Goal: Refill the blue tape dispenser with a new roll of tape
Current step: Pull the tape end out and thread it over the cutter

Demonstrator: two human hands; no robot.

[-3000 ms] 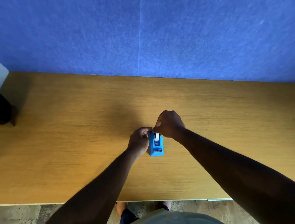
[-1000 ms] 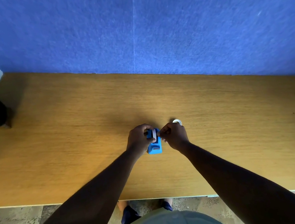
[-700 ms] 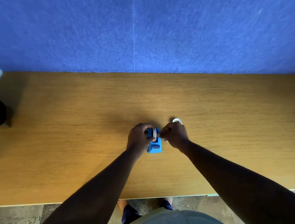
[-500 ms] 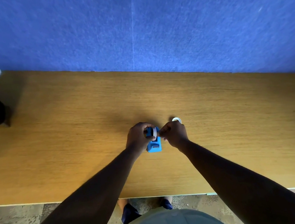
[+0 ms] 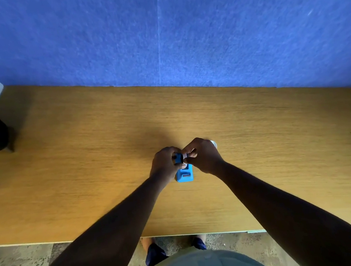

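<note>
Compared with half a second ago, the right hand (image 5: 203, 156) is shifted forward, so the small white ring (image 5: 213, 143) behind it is now mostly hidden. From the head view, the blue tape dispenser (image 5: 184, 175) is seen on the wooden table (image 5: 84, 168), its far end gripped by the left hand (image 5: 164, 162). The tape roll (image 5: 184, 156) is pinched by the right fingers above the dispenser.
</note>
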